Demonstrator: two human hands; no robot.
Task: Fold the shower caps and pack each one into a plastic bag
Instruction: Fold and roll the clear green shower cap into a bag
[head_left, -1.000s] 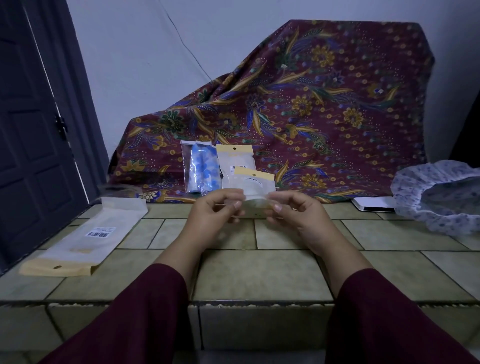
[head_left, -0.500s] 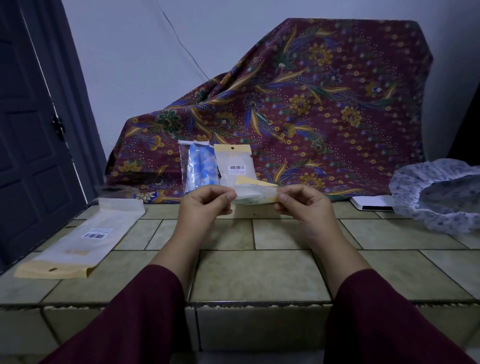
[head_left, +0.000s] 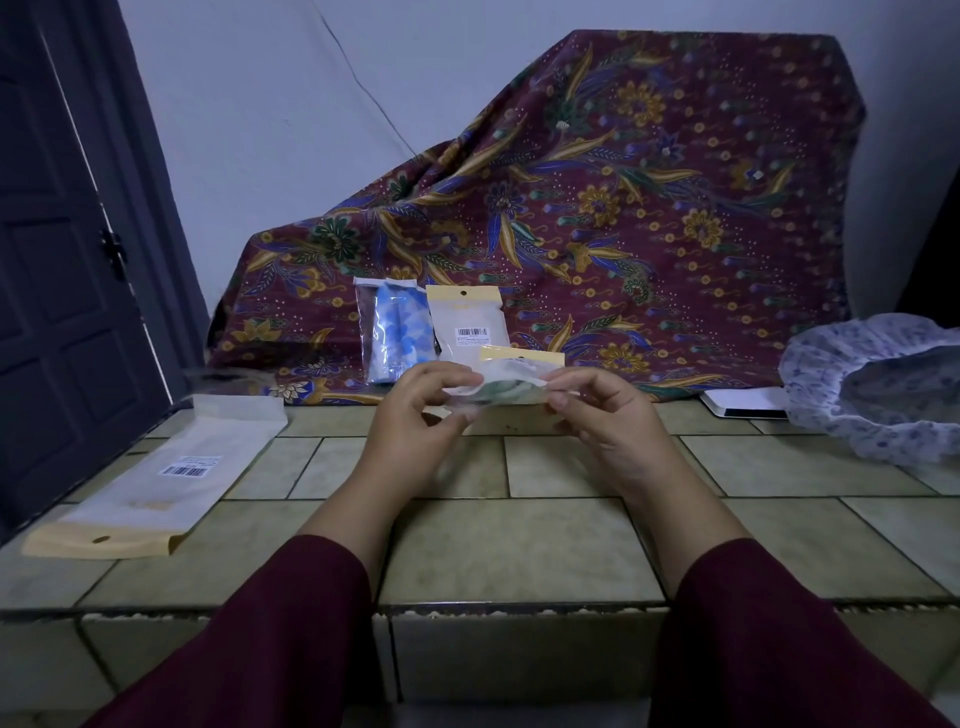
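Observation:
Above the tiled counter (head_left: 519, 551) I hold a small plastic bag (head_left: 511, 387) with a yellow header and a folded greenish shower cap inside. My left hand (head_left: 415, 421) pinches its left end and my right hand (head_left: 597, 421) pinches its right end. Two packed bags lean on the patterned cloth behind: one with a blue cap (head_left: 397, 330), one whitish with a barcode (head_left: 467, 322). An unfolded white floral shower cap (head_left: 878, 389) lies at the right.
A long flat empty bag (head_left: 161, 483) with a barcode label lies on the counter's left part. A maroon patterned cloth (head_left: 597, 218) drapes over something at the back. A white flat object (head_left: 743, 402) sits by the loose cap. A dark door (head_left: 67, 270) stands at left.
Both hands have kept hold of the small bag and lifted and turned it slightly. The yellow header now stands up behind my fingers and the fingers have shifted along the bag's edge.

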